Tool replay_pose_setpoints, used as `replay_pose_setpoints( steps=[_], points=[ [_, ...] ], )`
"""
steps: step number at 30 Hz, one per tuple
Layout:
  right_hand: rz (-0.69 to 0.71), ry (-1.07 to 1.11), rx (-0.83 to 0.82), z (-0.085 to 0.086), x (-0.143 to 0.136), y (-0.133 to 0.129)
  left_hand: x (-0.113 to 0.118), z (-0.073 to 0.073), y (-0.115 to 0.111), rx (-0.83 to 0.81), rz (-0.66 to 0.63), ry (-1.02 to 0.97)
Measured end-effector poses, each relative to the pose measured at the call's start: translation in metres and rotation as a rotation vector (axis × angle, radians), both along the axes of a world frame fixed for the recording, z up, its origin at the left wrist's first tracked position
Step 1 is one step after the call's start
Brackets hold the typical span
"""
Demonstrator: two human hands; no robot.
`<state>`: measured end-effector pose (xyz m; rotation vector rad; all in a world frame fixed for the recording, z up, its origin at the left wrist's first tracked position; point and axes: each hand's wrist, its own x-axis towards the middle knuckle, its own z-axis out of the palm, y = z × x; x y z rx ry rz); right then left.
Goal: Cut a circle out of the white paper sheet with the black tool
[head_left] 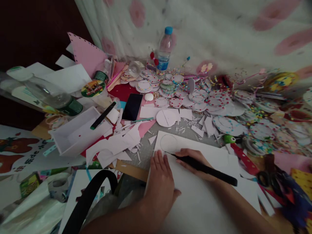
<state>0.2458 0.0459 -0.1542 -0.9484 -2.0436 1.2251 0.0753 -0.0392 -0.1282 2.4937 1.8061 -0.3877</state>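
Observation:
A large white sheet (195, 201) lies at the near edge of the work surface, with a thin circle drawn near its upper left corner. My left hand (162, 175) rests flat on the sheet's left side, fingers stretched just below the circle. In my right hand (195, 161) is a long black pen (214, 174), its tip on or close to the sheet beside the circle's lower edge. Above the sheet lies a white paper disc (167, 117) with a line across it, on paper strips.
A phone (132, 107), a white open box (78, 130) and a dark marker (103, 115) are at the left. Decorated paper discs (200, 96) pile up behind, near an upright water bottle (165, 50). Paper scraps surround the sheet; scissors (268, 178) lie at right.

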Motion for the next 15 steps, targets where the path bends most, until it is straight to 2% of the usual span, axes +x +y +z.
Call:
replay_pose_setpoints(
  steps=[2,5,8,11,15],
  points=[
    [-0.143,0.058,-0.087,-0.001,0.004,0.004,0.001,-0.002,0.000,-0.015,0.011,0.015],
    [-0.384,0.288,-0.339,-0.001,0.004,0.013,-0.001,-0.001,0.003,-0.066,0.014,-0.007],
    [-0.455,0.571,-0.558,0.002,-0.009,0.020,-0.010,0.005,0.010,-0.086,-0.003,-0.085],
    [-0.559,0.682,-0.605,0.005,-0.026,0.023,-0.023,0.011,0.020,-0.092,-0.026,-0.200],
    [-0.658,0.582,-0.551,0.005,-0.033,0.019,-0.033,0.011,0.027,-0.119,-0.052,-0.270]
  ],
)
